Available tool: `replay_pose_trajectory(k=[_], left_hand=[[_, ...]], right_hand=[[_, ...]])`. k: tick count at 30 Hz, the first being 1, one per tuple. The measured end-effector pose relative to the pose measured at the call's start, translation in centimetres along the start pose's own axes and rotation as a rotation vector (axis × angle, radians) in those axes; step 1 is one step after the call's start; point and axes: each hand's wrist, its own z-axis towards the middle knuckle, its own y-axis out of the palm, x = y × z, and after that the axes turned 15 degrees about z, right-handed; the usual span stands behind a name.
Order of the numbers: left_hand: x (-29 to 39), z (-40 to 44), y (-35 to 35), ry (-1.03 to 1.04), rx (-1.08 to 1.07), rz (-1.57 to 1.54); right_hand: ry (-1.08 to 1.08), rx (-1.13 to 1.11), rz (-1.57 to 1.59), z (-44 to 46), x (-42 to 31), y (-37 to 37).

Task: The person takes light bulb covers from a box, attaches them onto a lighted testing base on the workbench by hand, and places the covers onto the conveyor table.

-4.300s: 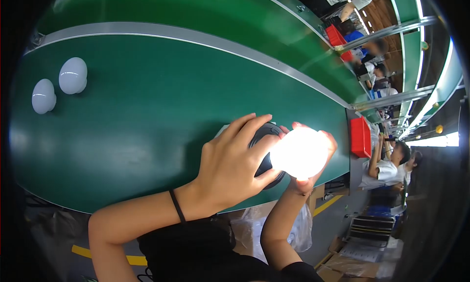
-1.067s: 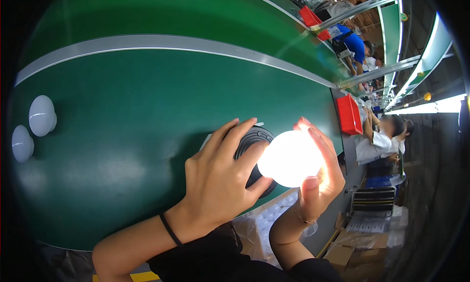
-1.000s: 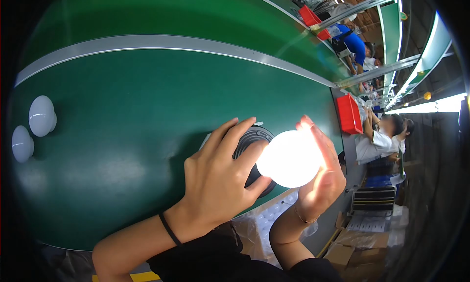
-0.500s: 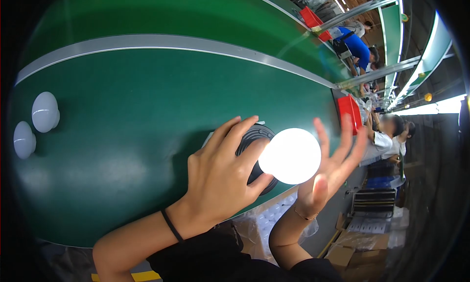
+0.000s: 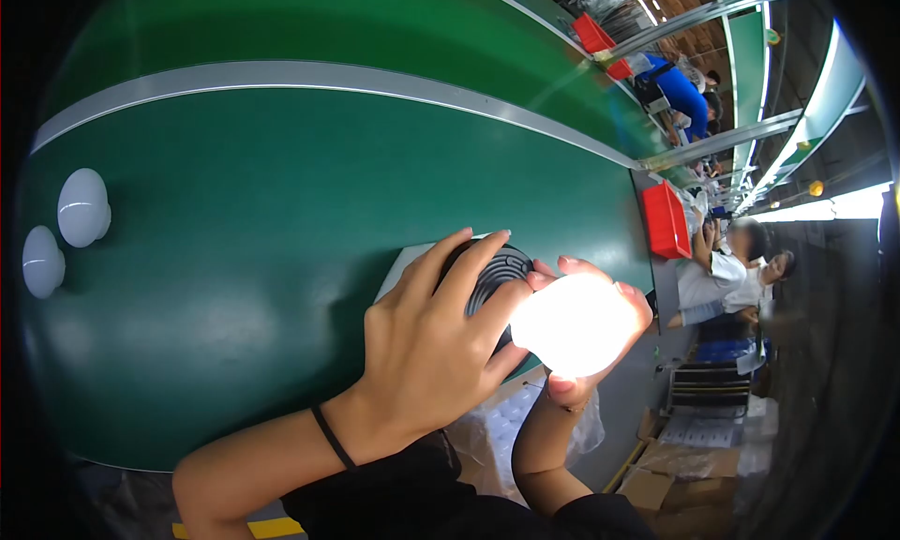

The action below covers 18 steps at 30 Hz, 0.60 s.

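Note:
A brightly lit light bulb [image 5: 577, 326] glows at the near edge of the green bench, its details washed out by the glare. My left hand [image 5: 436, 320], with a black band at the wrist, has its thumb and forefinger on the bulb's left side. Its other fingers stretch over a round black ringed device [image 5: 504, 270] on a pale base [image 5: 400, 266]. Cupped round the bulb's right side is my right hand [image 5: 630, 317], fingers on top and thumb beneath. How the bulb meets the device is hidden. Two unlit white bulbs [image 5: 83, 208] [image 5: 43, 262] lie far left.
A red bin [image 5: 666, 219] stands at the bench's right end, with co-workers [image 5: 717, 268] beyond it. A metal rail [image 5: 309, 77] runs along the back of the bench. Below the near edge is an open carton of white bulbs [image 5: 506, 418]; more cardboard boxes [image 5: 647, 488] sit lower right.
My right hand, spread and apart from the bulb before, has closed round it. The lit bulb has shifted slightly right and down. My left hand stays nearly in place.

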Motion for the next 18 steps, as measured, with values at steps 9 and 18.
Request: replay_pose_trajectory(k=[9, 18], left_hand=[[-0.4, 0.0, 0.0, -0.032, -0.010, 0.010], [-0.4, 0.4, 0.3, -0.061, 0.014, 0.008]], right_hand=[[0.162, 0.256, -0.098, 0.3, -0.1, 1.8], [0.206, 0.252, -0.104, 1.3, 0.3, 1.5]])
